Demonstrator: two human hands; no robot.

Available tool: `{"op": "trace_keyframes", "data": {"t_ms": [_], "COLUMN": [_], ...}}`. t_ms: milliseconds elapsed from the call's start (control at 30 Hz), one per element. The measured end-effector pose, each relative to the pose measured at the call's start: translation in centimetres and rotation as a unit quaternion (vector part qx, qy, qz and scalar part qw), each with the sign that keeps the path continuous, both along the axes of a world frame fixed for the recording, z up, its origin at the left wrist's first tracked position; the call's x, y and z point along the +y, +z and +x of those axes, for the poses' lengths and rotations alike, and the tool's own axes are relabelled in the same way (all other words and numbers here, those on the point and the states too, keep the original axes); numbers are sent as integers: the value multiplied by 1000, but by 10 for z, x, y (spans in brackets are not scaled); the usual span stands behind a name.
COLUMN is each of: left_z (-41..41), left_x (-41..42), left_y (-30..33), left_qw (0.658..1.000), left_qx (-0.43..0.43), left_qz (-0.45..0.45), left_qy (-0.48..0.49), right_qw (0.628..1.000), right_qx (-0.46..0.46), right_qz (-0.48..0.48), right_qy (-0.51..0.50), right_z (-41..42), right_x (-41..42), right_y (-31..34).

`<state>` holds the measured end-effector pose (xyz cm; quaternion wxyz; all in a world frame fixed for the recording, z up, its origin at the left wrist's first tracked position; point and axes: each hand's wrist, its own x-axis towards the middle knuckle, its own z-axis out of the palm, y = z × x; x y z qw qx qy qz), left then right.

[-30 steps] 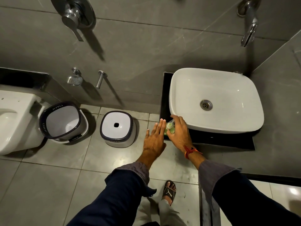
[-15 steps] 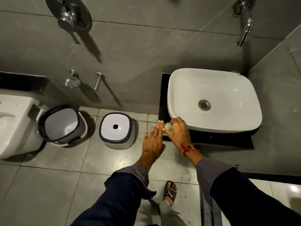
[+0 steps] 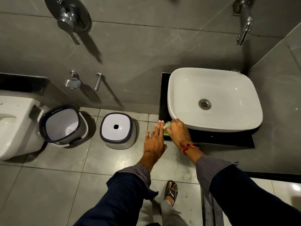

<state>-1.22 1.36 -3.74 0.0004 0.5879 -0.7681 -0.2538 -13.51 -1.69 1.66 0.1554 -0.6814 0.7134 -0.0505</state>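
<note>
— Entry one: the thing in hand?
— One small green bottle (image 3: 166, 128) with a clear cap. Location: the front left corner of the black desk (image 3: 219, 137), inside the curl of the right fingers, just left of the white basin (image 3: 211, 126). Whether its base rests on the desk or is lifted: cannot tell.

— The right hand (image 3: 179, 132)?
— Fingers curled over the cap and upper body, thumb low on the near side: a grip round the bottle. Red thread (image 3: 187, 145) at the wrist.

— The left hand (image 3: 154, 142)?
— Fingers straight and pressed together, little finger apart, palm down, holding nothing. The fingertips lie just beside the bottle's left side; contact cannot be determined.

— Other stock?
— Left of the left fingers, down on the floor (image 3: 48, 185): a white bath stool (image 3: 116, 126) with a dark rim, then a white bucket (image 3: 57, 126), and farthest a toilet (image 3: 14, 126). Well beyond the right fingers, up the wall (image 3: 146, 54): a chrome spout (image 3: 244, 30) over the basin.

— Step in hand?
— Judged: the take-up of the bottle at the desk's corner. The right hand holds it and the left attends, perhaps to steady it or to receive its contents.

— Next move requires?
— A firm hold below the cap and a straight lift clear of the basin's rim. The left palm turns up beneath if liquid is to be dispensed. The corner leaves little margin: a slip would likely send the bottle to the floor.
</note>
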Motion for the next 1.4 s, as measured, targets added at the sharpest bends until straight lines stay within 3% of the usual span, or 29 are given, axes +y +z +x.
{"op": "trace_keyframes", "data": {"t_ms": [133,267,700,833,1000,1233,1400], "left_z": [-1,0,2,2,-3,-3,-3], "left_x": [4,-1,-2,-3,0,-5,3], "left_y": [-2,2,7,7,6,12,9], "left_qw": [1000,999,999,999,998,1000,1000], "left_qx": [-20,-33,-18,-39,-44,-20,-21], "left_qz": [-1,-4,13,11,10,7,16], "left_qy": [-16,-31,-25,-36,-33,-11,-13], "right_qw": [998,995,997,999,996,997,999], "right_qx": [-50,-99,40,20,-79,-48,-27], "right_qz": [5,-13,1,3,-1,1,-5], "right_qy": [-27,22,64,31,28,58,26], "right_z": [-1,-9,-3,1,-11,-13,-6], "right_x": [8,7,-6,-5,1,-7,2], "right_y": [0,3,-5,-4,1,6,-2]}}
